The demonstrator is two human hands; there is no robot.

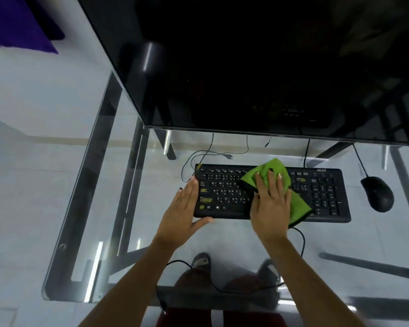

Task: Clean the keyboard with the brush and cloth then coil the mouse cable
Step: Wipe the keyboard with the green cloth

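I have the right hand (pixel 270 206) flat on the green cloth (pixel 276 182), fingers straight and spread, pressing it onto the middle of the black Acer keyboard (pixel 321 194), which lies at centre frame on the glass desk (pixel 57 185); nothing is pinched, the palm simply bears down. The left hand (pixel 184 208) rests open against the keyboard's left edge, thumb along the near edge, bracing it; it holds nothing. The black mouse (pixel 378 193) sits just beside the keyboard at right of frame; its cable (pixel 358 158) seems to run up behind the dark monitor (pixel 246 67), though I cannot be sure which of the loose wires is which; no brush is in view.

My judgement: this is the wiping step, and the coiling is not yet begun. To do it well I would keep the pressure light enough not to pop keys; sweep in rows toward the number pad at right; refold the cloth so a clean face meets the keys; keep the left brace firm, since glass looks slippery.
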